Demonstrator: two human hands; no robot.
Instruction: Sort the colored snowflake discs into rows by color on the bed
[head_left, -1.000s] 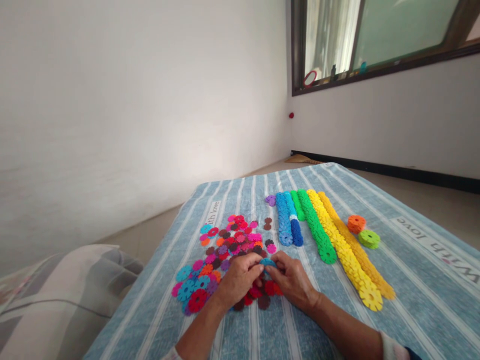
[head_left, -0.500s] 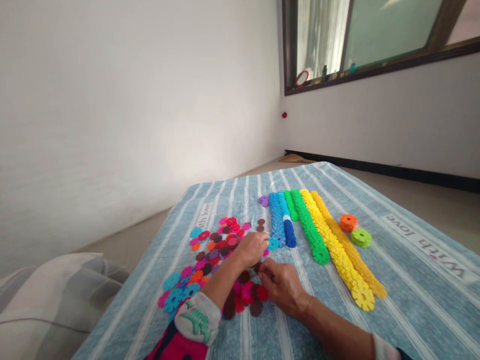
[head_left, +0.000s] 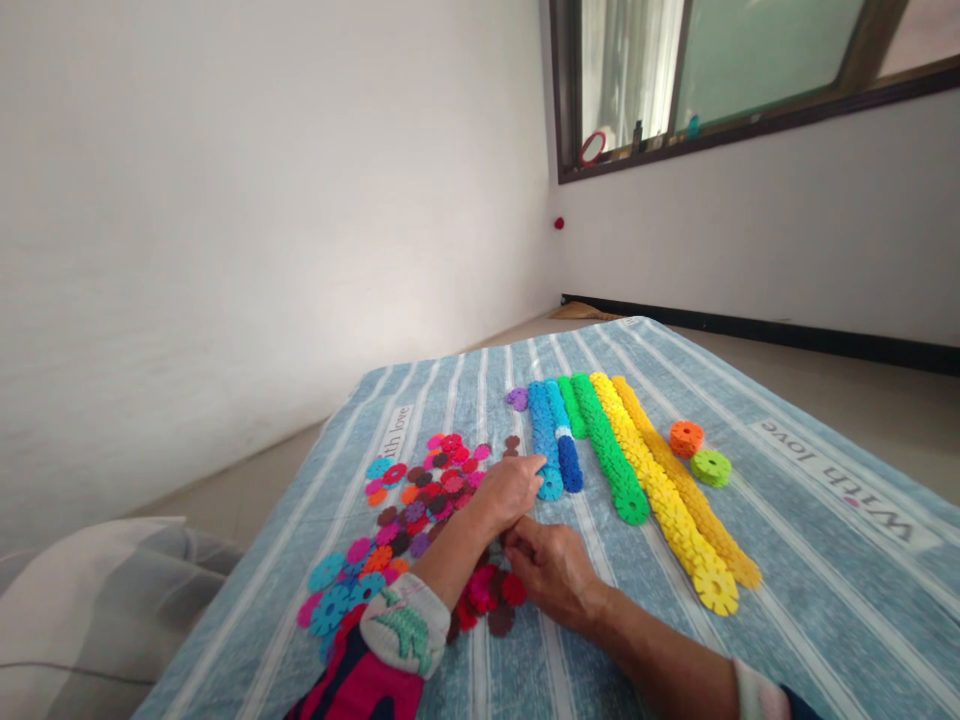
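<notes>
My left hand reaches over the loose discs to the near end of a row of light blue discs. Its closed fingertips are against the blue notched disc that faces me there. My right hand is lower, beside the pile of mixed pink, red and brown notched discs. Its thumb and fingers are pressed together near the left wrist, and what they hold, if anything, is hidden. Just right of the left fingertips lies a dark blue row.
Green, yellow and amber rows lie to the right. Short orange and lime stacks stand beyond them. A few purple discs are at the back. A striped cloth covers the table.
The blue disc at my left fingertips has moved from beside the row's near end into line with it. My right hand has come closer to the left wrist. The view has shifted slightly.
</notes>
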